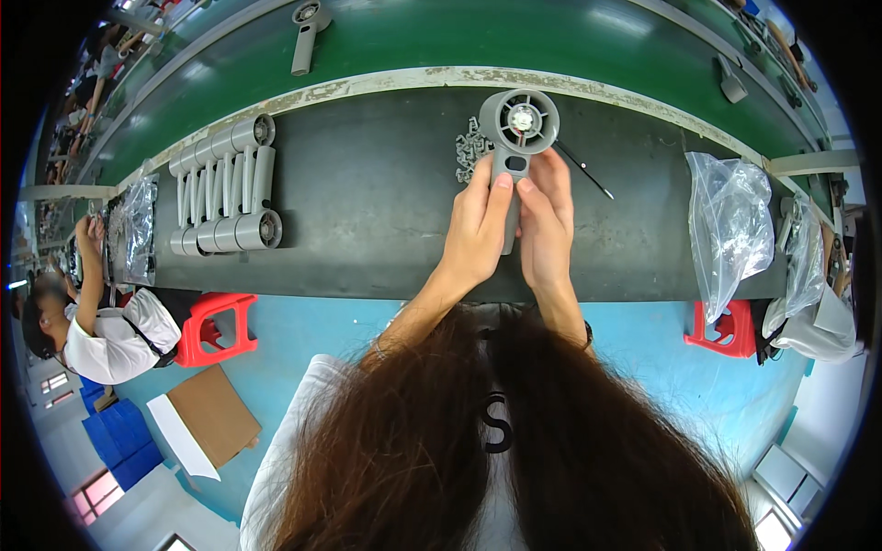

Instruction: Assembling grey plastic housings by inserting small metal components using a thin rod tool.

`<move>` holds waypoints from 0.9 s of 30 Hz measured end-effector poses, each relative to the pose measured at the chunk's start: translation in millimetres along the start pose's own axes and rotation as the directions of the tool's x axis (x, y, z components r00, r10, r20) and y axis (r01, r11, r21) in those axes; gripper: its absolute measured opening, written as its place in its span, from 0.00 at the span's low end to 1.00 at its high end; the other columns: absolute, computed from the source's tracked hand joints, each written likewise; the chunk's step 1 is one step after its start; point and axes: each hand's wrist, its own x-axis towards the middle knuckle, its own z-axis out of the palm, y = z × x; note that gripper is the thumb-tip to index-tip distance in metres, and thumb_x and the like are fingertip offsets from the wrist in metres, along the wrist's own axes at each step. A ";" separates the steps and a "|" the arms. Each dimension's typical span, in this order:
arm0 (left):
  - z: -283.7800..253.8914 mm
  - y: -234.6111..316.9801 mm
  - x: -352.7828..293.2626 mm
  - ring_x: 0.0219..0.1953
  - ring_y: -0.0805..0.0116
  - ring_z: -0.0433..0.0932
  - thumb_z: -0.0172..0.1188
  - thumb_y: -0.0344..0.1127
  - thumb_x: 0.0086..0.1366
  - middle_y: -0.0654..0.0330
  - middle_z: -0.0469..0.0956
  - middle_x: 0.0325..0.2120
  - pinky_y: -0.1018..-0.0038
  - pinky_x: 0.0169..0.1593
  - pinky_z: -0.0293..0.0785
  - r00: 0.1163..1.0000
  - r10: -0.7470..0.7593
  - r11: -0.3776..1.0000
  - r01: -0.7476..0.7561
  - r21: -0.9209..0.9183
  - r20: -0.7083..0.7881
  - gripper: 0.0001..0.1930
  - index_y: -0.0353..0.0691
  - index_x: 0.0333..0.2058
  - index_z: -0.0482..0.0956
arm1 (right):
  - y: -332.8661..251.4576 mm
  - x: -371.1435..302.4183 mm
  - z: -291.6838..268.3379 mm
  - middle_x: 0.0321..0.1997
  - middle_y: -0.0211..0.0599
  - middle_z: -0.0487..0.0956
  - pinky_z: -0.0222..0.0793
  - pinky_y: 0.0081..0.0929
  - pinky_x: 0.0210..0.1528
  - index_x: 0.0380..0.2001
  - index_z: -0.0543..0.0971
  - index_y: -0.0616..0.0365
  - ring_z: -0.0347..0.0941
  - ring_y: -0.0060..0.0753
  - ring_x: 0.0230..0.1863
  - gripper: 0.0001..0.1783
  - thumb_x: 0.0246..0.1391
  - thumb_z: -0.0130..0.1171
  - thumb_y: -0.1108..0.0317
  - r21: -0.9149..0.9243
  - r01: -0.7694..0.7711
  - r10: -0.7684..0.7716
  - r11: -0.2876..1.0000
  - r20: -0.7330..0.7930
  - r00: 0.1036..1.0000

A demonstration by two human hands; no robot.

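Observation:
Between my two hands I hold a grey handheld fan over the dark work table, its round head up and its handle toward me. My left hand wraps the left side of the handle, thumb near the dark oval opening below the head. On the other side, my right hand grips the handle with its thumb at the front. Just left of the fan head lies a pile of small grey plastic parts. A thin black rod-like tool rests on the table to the right, partly hidden behind my hand and the fan.
Several grey handheld fans lie in rows on the left of the table. Clear plastic bags hang over its right edge. Beyond a pale ledge runs a green conveyor carrying another fan. A person sits far left beside a red stool.

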 end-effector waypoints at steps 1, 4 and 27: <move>3.7 -2.3 -0.2 0.25 0.70 0.74 0.40 0.40 0.70 0.54 0.75 0.26 0.74 0.29 0.70 0.990 0.136 0.987 -0.132 0.090 -0.041 0.18 0.32 0.50 0.65 | 2.4 -2.2 0.9 0.53 0.35 0.68 0.62 0.11 0.34 0.59 0.60 0.59 0.66 0.15 0.41 0.25 0.58 0.45 0.69 -0.001 0.001 -0.001 1.000 -0.003 1.000; 6.4 2.7 -7.8 0.27 0.64 0.75 0.41 0.36 0.69 0.49 0.76 0.27 0.72 0.32 0.70 0.964 0.257 0.954 -0.241 0.181 -0.067 0.18 0.29 0.51 0.62 | 6.3 -10.1 5.4 0.60 0.38 0.65 0.49 0.24 0.62 0.62 0.55 0.67 0.59 0.27 0.59 0.29 0.59 0.44 0.68 0.266 -0.087 0.085 0.960 0.019 0.996; 0.3 11.0 -13.2 0.21 0.72 0.72 0.39 0.39 0.69 0.56 0.73 0.21 0.75 0.26 0.68 0.987 0.130 0.989 -0.122 0.083 -0.093 0.21 0.27 0.53 0.60 | -7.6 -8.8 10.9 0.47 0.35 0.70 0.65 0.25 0.47 0.48 0.70 0.58 0.66 0.26 0.47 0.19 0.52 0.54 0.78 0.058 0.229 -0.224 0.972 -0.082 0.971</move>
